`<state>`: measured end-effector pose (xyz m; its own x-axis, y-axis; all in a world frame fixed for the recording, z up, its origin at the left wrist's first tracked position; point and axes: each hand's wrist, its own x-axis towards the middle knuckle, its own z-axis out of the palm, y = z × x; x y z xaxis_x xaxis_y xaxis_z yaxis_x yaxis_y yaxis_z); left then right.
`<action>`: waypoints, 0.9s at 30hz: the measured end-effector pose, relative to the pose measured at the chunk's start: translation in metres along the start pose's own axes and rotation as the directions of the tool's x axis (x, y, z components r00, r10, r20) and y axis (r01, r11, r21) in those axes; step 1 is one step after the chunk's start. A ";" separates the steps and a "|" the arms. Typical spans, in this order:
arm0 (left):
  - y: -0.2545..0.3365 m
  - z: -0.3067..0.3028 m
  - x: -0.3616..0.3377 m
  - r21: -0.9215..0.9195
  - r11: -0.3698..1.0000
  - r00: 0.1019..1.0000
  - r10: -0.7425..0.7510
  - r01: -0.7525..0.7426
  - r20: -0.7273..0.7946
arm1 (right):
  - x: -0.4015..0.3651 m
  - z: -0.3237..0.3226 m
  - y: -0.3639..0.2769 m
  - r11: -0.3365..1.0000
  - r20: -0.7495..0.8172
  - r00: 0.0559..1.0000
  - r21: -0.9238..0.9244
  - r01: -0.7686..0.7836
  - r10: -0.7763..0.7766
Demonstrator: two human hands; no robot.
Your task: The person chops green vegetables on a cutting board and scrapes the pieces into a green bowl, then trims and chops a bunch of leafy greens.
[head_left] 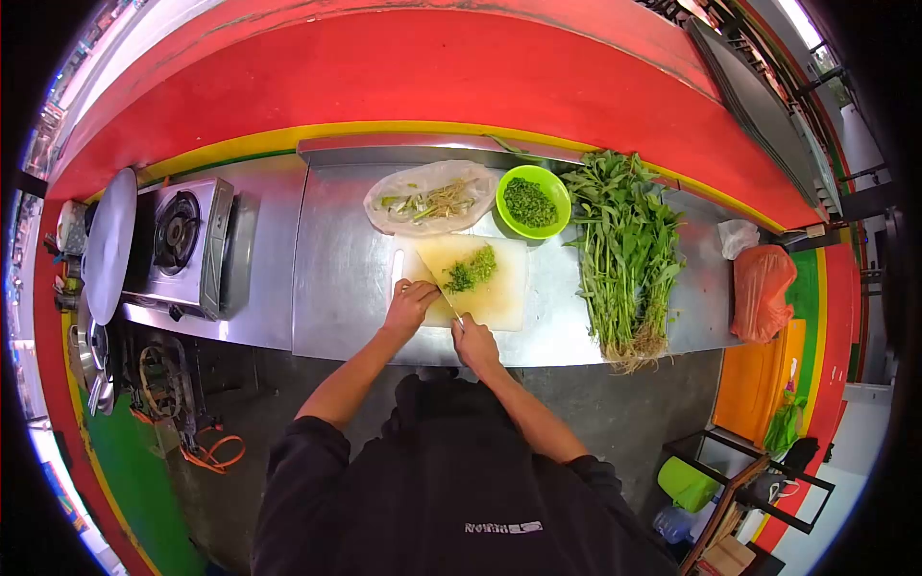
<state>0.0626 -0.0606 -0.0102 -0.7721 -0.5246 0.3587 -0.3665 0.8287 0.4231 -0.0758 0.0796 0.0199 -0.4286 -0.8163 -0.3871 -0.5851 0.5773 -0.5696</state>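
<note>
- Red wall (384, 82) behind a steel surface (336, 278), gas stove (179, 248) at left
- Right hand's grip (476, 346) wrapped around the knife (451, 304) over the cutting board (504, 309)
- Left hand's grip (411, 303) curled by the blade; I can't tell whether it pinches anything
- Chopped greens (473, 269) just right of the blade, green bowl (534, 231) beyond, leafy bundle (629, 250) farther right
</note>
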 end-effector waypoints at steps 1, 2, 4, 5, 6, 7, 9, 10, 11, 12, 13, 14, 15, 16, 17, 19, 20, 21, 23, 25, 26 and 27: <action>0.001 -0.003 0.000 0.018 1.000 1.000 0.000 0.000 0.020 | 0.002 -0.001 -0.001 1.000 -0.003 1.000 0.002 0.002 -0.002; 0.002 -0.006 0.000 0.023 1.000 1.000 0.004 -0.004 0.018 | 0.004 -0.002 -0.002 1.000 -0.006 1.000 -0.005 0.019 -0.020; 0.005 -0.010 -0.001 0.072 0.997 1.000 0.001 -0.003 0.018 | 0.006 -0.003 -0.003 0.999 -0.018 0.999 0.010 0.035 -0.035; 0.005 -0.011 0.000 0.076 0.997 1.000 0.001 -0.003 0.017 | 0.003 -0.004 -0.001 0.999 -0.018 0.999 0.012 0.038 -0.038; 0.004 -0.009 -0.001 0.081 0.997 1.000 0.003 -0.003 0.010 | 0.000 -0.005 0.003 0.998 -0.022 0.999 0.046 0.030 -0.029; 0.003 -0.008 -0.003 0.083 0.997 1.000 0.002 -0.003 0.005 | -0.004 -0.005 0.006 0.997 -0.023 1.000 0.081 0.019 -0.017; 0.000 -0.005 -0.004 0.067 0.998 1.000 -0.003 0.003 0.009 | -0.009 -0.003 0.010 0.995 -0.004 1.000 0.098 0.009 -0.009; 0.000 -0.005 -0.003 0.052 0.999 1.000 -0.004 0.003 0.010 | -0.012 -0.003 0.011 0.995 0.012 1.000 0.097 0.006 -0.007; 0.000 -0.004 -0.003 0.049 0.999 1.000 -0.008 0.007 0.010 | -0.014 -0.003 0.011 0.995 0.027 1.000 0.096 0.004 -0.007; -0.001 -0.005 -0.003 0.049 0.999 1.000 -0.002 0.002 0.009 | -0.014 -0.001 0.012 0.997 0.019 1.000 0.072 0.000 -0.001; -0.002 -0.005 -0.003 0.050 0.999 1.000 0.005 -0.005 0.010 | -0.013 0.002 0.012 0.997 0.020 1.000 0.072 -0.001 0.000; -0.002 -0.005 -0.002 0.051 0.999 1.000 0.010 -0.010 -0.010 | -0.012 0.004 0.013 0.999 0.006 1.000 0.050 0.013 -0.013; -0.001 -0.004 -0.003 0.049 0.999 1.000 0.011 -0.011 -0.007 | -0.011 0.003 0.011 0.999 -0.009 1.000 0.029 0.026 -0.025; -0.001 -0.003 -0.003 0.053 0.999 1.000 0.002 -0.001 -0.010 | -0.010 0.001 0.009 0.999 0.001 1.000 0.022 0.027 -0.027; 0.000 -0.003 -0.003 0.058 0.998 1.000 -0.006 0.007 -0.013 | -0.007 -0.001 0.006 0.999 -0.002 1.000 0.023 0.025 -0.025; 0.000 -0.001 -0.003 0.077 0.997 1.000 0.002 0.000 -0.025 | -0.001 -0.001 0.002 1.000 0.008 1.000 0.001 0.019 -0.019; 0.001 -0.001 -0.004 0.062 0.998 1.000 -0.016 0.017 -0.014 | 0.000 -0.002 0.000 1.000 0.004 1.000 0.003 0.022 -0.022; 0.002 -0.002 -0.003 0.049 0.998 0.999 -0.032 0.032 -0.003 | 0.003 -0.002 -0.001 0.999 -0.017 0.999 0.011 0.044 -0.044; 0.002 -0.005 -0.002 0.046 0.998 0.999 -0.036 0.035 0.004 | 0.004 -0.001 -0.001 0.997 -0.040 0.997 0.023 0.072 -0.071; 0.002 -0.006 -0.001 0.056 0.998 1.000 -0.028 0.028 -0.001 | -0.002 -0.006 -0.001 0.996 -0.038 0.998 0.072 0.059 -0.056; 0.003 -0.005 -0.003 0.056 0.998 1.000 -0.026 0.026 -0.001 | -0.006 -0.009 0.000 0.998 -0.017 0.999 0.057 0.031 -0.030; 0.003 -0.004 -0.003 0.052 0.998 1.000 -0.027 0.027 0.002 | -0.008 -0.008 0.002 0.998 -0.015 1.000 0.055 0.026 -0.025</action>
<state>0.0665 -0.0575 -0.0066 -0.7628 -0.5467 0.3454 -0.4137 0.8231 0.3891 -0.0797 0.0874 0.0276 -0.4244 -0.8301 -0.3617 -0.5568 0.5542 -0.6187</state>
